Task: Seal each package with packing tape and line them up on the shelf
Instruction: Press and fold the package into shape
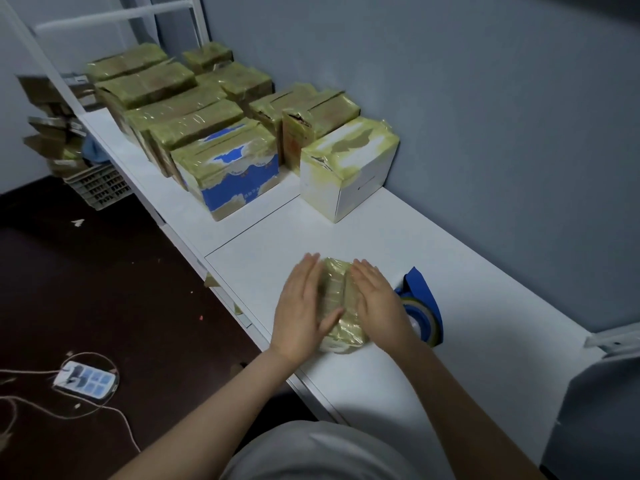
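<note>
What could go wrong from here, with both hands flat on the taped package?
1. The tape dispenser sits right beside the right hand; lifting the package could knock it.
2. The left hand and right hand only press flat, with no grip; the package lies near the front edge of the shelf and might slide off.
3. Its tape looks wrinkled at the near end, so the seal may lift.

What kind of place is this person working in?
Probably a small packing or storage room: rows of taped packages line a white shelf, and a blue tape dispenser sits beside the package under the left hand and right hand.
</note>
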